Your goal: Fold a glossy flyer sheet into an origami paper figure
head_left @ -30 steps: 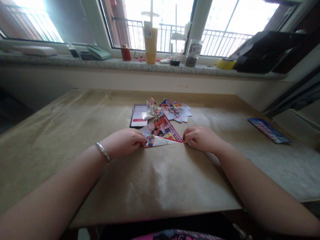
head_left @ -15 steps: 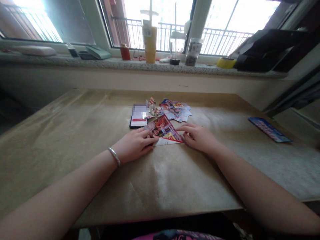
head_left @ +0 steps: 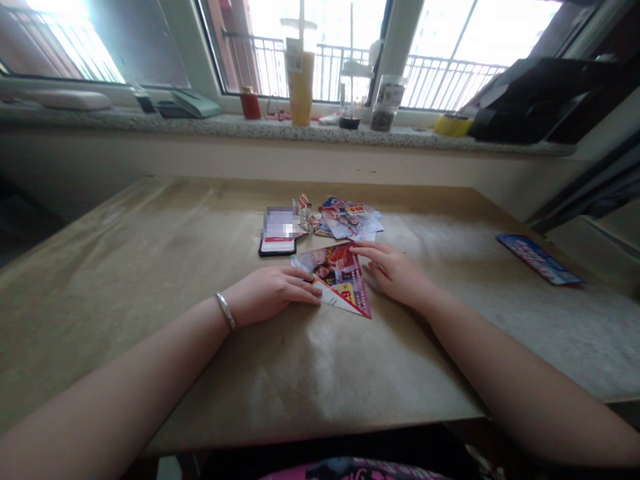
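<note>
A printed paper flyer (head_left: 336, 261), partly folded with a white strip showing along its lower left edge, lies on the table between my hands. The fingers of my left hand (head_left: 273, 291) lie flat over its left side, pressing on the white fold. My right hand (head_left: 395, 272) rests at its right side, index finger stretched to the top right corner and the other fingers slightly bent and apart. Just beyond the flyer is a phone (head_left: 278, 245) with a lit screen. Beside the phone stands a folded paper piece (head_left: 306, 217), and a fanned pile of flyers (head_left: 353, 219) lies to its right.
A blue printed sheet (head_left: 540, 259) lies at the right of the table (head_left: 320, 373). On the windowsill (head_left: 200, 128) stand a tall cup of yellow drink (head_left: 301, 83), a red bottle (head_left: 249, 104), clear containers (head_left: 385, 107), a yellow tape roll (head_left: 453, 125) and a black bag (head_left: 530, 100).
The flyer has turned clockwise and its pointed corner has come nearer to me. My right index finger has moved to its top corner; my left hand has shifted slightly with the fold.
</note>
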Tool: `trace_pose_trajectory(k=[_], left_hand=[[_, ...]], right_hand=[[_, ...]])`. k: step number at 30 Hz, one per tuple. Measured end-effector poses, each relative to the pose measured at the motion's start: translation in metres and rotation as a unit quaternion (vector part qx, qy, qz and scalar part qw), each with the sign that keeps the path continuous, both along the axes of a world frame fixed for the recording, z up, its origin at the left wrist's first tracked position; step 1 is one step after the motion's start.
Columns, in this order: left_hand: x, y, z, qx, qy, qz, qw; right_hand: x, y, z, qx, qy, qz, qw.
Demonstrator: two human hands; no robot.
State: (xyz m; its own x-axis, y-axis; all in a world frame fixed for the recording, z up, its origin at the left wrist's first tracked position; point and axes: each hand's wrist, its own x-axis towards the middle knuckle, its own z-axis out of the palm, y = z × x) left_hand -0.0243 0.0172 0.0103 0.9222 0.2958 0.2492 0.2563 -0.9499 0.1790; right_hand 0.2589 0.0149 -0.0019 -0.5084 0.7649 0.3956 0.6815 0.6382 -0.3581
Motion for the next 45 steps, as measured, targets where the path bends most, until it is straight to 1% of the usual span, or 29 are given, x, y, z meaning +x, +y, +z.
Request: trace_pose_trajectory(k=[5,11,16,20,23,26,31,32,33,36,40,43,45], left_hand=[[-0.001,-0.001,-0.001,-0.01,-0.007,0.019,1.0],[0.004,-0.007,0.0,-0.043,-0.013,0.016,0.999],[0.007,-0.01,0.002,-0.056,0.007,-0.01,0.998],[0.008,-0.011,0.001,-0.069,-0.016,0.006,0.997],[0.008,-0.01,0.001,-0.075,-0.011,0.001,0.997],[0.007,-0.007,0.001,-0.046,0.005,0.005,0.999],[-0.002,0.002,0.001,0.053,0.027,0.03,0.998],[-0.004,0.003,0.002,0.076,0.032,0.04,0.996],[-0.005,0.003,0.003,0.096,0.035,0.064,0.993],[-0.008,0.001,0.005,0.136,0.046,0.104,0.984],[-0.007,-0.001,0.004,0.152,0.046,0.125,0.979],[-0.006,-0.001,0.002,0.139,0.04,0.141,0.979],[-0.005,-0.001,0.002,0.124,0.034,0.14,0.982]], right_hand=[[0.0,0.002,-0.003,-0.008,0.014,0.013,1.0],[0.0,0.005,-0.008,-0.006,0.035,0.022,0.999],[0.001,0.005,-0.006,0.014,0.05,0.021,0.998],[0.001,0.005,-0.004,0.033,0.06,0.011,0.998],[0.0,0.004,-0.004,0.048,0.058,0.01,0.997],[0.0,0.003,-0.002,0.069,0.052,0.001,0.996],[0.004,0.001,0.004,0.085,0.011,-0.021,0.996],[0.004,0.001,0.005,0.085,0.001,-0.02,0.996],[0.005,0.001,0.006,0.085,-0.01,-0.016,0.996],[0.007,0.0,0.01,0.087,-0.058,0.001,0.994],[0.011,0.0,0.013,0.082,-0.111,0.033,0.99],[0.011,-0.002,0.015,0.067,-0.121,0.082,0.987],[0.01,-0.004,0.017,0.067,-0.128,0.1,0.984]])
